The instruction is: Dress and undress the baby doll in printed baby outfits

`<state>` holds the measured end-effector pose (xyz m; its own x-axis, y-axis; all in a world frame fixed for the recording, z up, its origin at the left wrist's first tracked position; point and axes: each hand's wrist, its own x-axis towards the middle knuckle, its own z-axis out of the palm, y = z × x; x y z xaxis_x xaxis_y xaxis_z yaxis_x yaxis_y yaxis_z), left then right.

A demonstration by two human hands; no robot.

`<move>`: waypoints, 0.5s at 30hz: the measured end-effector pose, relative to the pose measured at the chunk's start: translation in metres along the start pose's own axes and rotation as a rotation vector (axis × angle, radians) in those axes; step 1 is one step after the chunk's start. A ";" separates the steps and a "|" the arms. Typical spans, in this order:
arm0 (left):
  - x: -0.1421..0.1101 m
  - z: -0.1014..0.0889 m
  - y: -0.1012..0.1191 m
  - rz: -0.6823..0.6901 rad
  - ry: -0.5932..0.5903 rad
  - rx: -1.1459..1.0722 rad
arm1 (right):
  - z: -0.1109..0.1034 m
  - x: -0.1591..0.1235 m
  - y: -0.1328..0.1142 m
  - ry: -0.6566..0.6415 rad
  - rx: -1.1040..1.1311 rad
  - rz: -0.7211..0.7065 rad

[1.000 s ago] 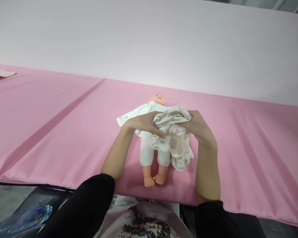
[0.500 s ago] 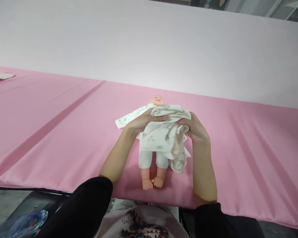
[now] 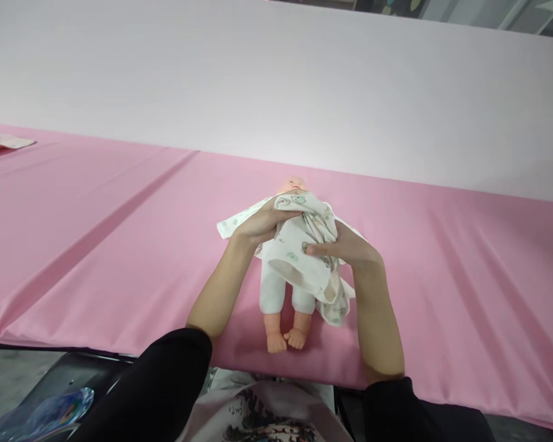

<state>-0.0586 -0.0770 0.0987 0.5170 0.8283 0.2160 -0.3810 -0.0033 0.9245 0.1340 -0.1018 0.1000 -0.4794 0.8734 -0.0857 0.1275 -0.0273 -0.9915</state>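
Observation:
A baby doll (image 3: 273,294) lies on its back, its head at the far side and bare feet toward me. Above its body I hold a bunched white baby garment (image 3: 299,248) printed with small green figures. My left hand (image 3: 265,222) grips the gathered upper edge, thumb on top. Lower on the right, my right hand (image 3: 350,245) has its thumb pressed on the cloth, other fingers hidden behind it. A printed long sleeve (image 3: 239,222) spreads out left of the doll. The doll's chest and arms are hidden under the cloth.
Pink cloth (image 3: 120,258) with several creases covers the table. A pale folded fabric piece (image 3: 9,142) lies at the far left. Behind the table stands a white panel (image 3: 258,80). Below the front edge at left are a dark chair (image 3: 69,374) and a shiny transparent item (image 3: 59,411).
My right hand has slid down along the garment, its thumb now lower on the front. The garment has turned and bunched more, its lower opening tilting. My left hand stays nearly in place.

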 end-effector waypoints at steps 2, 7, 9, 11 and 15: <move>-0.001 0.003 0.000 0.002 0.001 0.043 | 0.001 0.001 -0.001 -0.014 0.137 -0.037; -0.001 -0.001 0.000 -0.018 -0.173 0.312 | 0.004 0.006 -0.001 0.041 0.316 -0.055; 0.000 -0.002 0.001 -0.017 -0.154 0.356 | 0.005 0.004 -0.002 0.056 0.292 -0.055; 0.001 -0.001 0.002 0.038 -0.078 0.326 | 0.008 -0.001 -0.004 0.081 0.277 -0.088; 0.002 0.002 0.001 0.122 0.013 0.184 | 0.010 -0.011 -0.008 0.022 0.157 -0.122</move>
<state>-0.0560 -0.0764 0.1006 0.4653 0.8226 0.3268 -0.2932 -0.2052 0.9338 0.1293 -0.1166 0.1082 -0.4640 0.8851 0.0366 -0.0683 0.0055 -0.9976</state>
